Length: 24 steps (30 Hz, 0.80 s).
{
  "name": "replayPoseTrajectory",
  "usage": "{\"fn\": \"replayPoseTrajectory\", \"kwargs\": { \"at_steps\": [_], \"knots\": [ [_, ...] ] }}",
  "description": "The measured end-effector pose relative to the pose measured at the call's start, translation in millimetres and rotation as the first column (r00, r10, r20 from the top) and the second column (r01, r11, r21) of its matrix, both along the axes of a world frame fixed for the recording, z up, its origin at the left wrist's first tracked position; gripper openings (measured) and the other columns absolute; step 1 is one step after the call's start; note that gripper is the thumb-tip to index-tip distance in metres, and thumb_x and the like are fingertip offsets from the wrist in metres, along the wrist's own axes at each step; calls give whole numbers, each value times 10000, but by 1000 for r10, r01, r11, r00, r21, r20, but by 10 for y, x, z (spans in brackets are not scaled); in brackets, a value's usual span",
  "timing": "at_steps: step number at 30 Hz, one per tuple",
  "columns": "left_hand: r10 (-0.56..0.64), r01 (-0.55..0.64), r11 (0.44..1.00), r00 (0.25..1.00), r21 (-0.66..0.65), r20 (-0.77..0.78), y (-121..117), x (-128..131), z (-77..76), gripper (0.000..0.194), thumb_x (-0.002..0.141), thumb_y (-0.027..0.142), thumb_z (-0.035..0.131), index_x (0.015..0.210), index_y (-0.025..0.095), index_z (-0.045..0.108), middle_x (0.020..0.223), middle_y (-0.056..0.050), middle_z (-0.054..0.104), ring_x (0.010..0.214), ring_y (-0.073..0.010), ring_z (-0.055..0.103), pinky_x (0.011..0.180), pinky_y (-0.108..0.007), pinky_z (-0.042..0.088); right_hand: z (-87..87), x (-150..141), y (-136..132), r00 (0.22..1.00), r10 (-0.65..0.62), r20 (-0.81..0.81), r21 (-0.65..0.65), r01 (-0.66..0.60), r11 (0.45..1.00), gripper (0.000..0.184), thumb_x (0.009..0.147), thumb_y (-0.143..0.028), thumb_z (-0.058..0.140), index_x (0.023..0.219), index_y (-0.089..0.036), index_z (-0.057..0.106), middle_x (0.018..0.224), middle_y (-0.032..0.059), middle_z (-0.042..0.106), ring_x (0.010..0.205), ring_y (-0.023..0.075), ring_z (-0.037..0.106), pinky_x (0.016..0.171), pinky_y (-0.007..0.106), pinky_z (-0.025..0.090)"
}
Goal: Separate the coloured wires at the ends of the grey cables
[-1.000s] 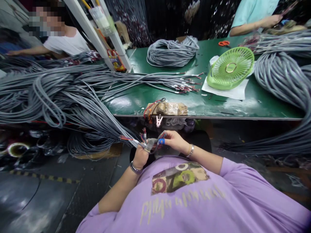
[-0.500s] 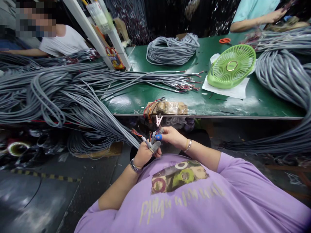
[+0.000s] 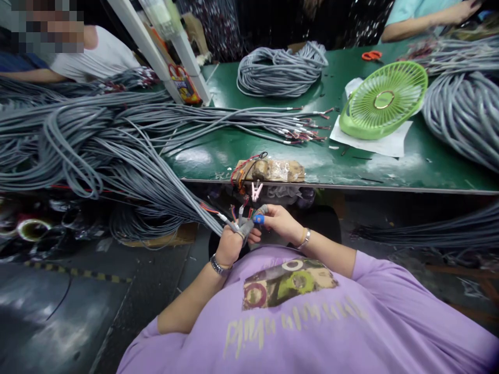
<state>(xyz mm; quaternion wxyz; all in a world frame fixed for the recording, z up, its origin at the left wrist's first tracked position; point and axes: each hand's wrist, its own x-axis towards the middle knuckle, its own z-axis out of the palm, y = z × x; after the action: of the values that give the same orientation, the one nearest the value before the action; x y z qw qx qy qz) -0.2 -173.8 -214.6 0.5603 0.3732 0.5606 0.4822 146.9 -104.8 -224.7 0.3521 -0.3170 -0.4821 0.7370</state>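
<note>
Long grey plastic cables (image 3: pixel 212 220), clamped in left hand (image 3: pixel 230 245): hold snug. Thin coloured wires (image 3: pixel 251 213), pinched in right hand (image 3: pixel 278 222): bend gently.

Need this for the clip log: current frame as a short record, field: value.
left hand: closed around gray cables near their ends
right hand: at coloured wires beside the left hand; exact grip too small to tell
bench: green top
on bench: coiled cable bundle, green fan on white paper, orange scissors
front edge: pink clip
other people: white sleeve upper left, light blue sleeve upper right
</note>
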Motion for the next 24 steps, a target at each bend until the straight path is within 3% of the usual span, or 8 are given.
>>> {"fn": "replayPoseTrajectory", "kwargs": {
  "at_steps": [3,5,10,15,19,24],
  "knots": [
    [-88,87,996,994,-27,-68,-6,-16,7,351,744,466,706,703,119,669,611,-81,707,485,-154,652,459,-220,499,58,-7,17,1000,23,0,53,-23,998,333,605,-402,801,675,-147,598,622,-20,572,576,95,475,581,252,398],
    [-80,79,997,995,-19,-65,-1,-15,24,354,734,468,712,693,119,672,607,-81,706,484,-160,654,467,-231,510,90,-13,25,1000,22,-1,77,-22,997,314,618,-393,786,677,-149,596,633,-19,583,600,104,494,628,270,417],
    [167,-169,985,985,31,44,30,23,94,342,696,458,733,738,126,664,590,-47,697,464,-157,646,462,-245,520,87,-15,0,1000,8,28,89,-11,996,235,628,-325,751,643,-153,592,597,-34,551,578,93,455,603,256,387],
    [234,-239,970,968,50,90,27,33,110,340,684,447,744,742,127,647,560,-19,673,431,-134,623,428,-220,503,114,11,-26,997,29,73,99,-36,994,212,679,-329,715,670,-152,599,611,-32,543,576,88,444,575,242,375],
    [181,-186,980,981,72,62,4,21,51,348,711,467,733,726,134,631,570,-17,671,435,-128,622,447,-222,521,182,-24,-15,996,27,85,102,-35,994,257,711,-369,714,825,-154,629,740,7,614,626,105,498,551,239,394],
    [53,-50,995,998,84,-35,-23,-5,-53,368,748,497,696,704,137,632,588,-44,688,464,-150,646,468,-238,537,174,-124,17,999,52,-10,53,-51,997,310,659,-392,768,750,-156,589,651,-7,590,587,106,510,577,262,428]
  ]
}}
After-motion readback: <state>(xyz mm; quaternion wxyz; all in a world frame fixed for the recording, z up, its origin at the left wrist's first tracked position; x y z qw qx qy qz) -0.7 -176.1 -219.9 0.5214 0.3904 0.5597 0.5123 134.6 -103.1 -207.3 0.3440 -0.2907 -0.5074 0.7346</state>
